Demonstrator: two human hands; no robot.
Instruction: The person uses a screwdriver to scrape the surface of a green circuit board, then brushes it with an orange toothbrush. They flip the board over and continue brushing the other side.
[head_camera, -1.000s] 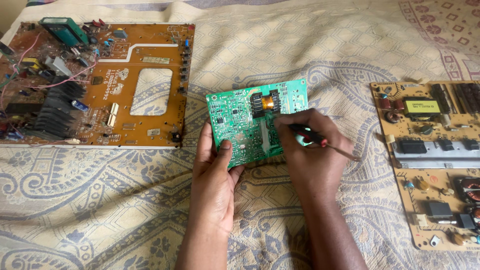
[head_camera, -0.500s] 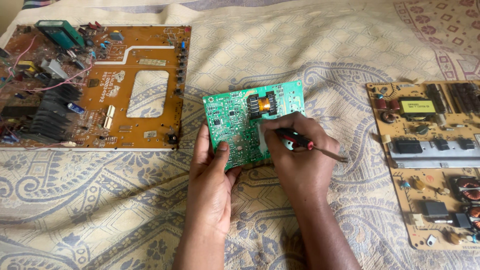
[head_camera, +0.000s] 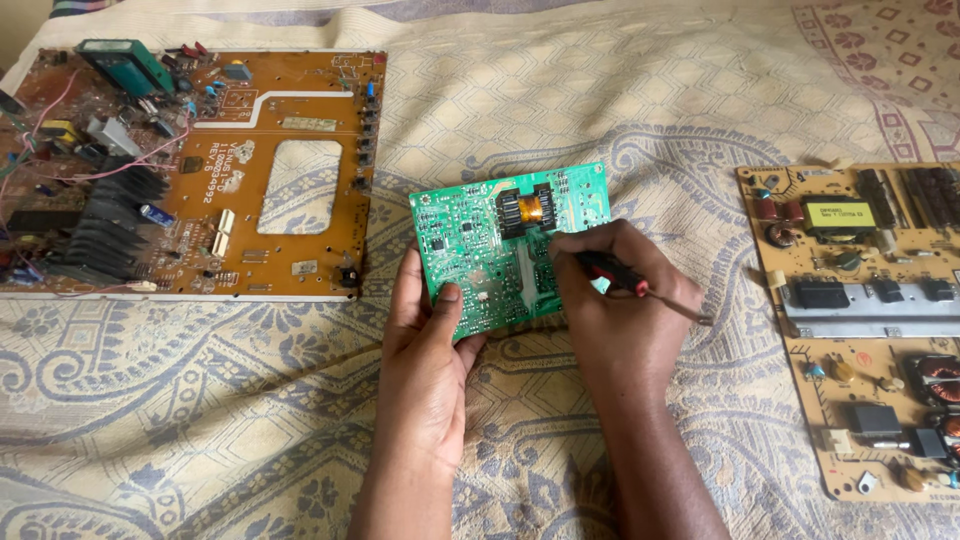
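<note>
A small green circuit board (head_camera: 480, 245) with a black and copper coil on top lies tilted at the middle of the patterned cloth. My left hand (head_camera: 425, 345) grips its lower left corner, thumb on the top face. My right hand (head_camera: 615, 310) rests on the board's right edge and holds a small screwdriver (head_camera: 625, 278) with a red and black handle. The metal shaft points right and down, away from the board.
A large orange-brown circuit board (head_camera: 290, 110) with heat sinks, wires and a rectangular cut-out lies at the upper left. Another tan circuit board (head_camera: 850, 400) with black parts and coils lies along the right edge. A beige patterned cloth (head_camera: 200, 400) covers the surface.
The view has shifted slightly and the green board sits a little lower and left. My right hand has closed in over the board's right edge with the screwdriver. My left hand keeps its grip.
</note>
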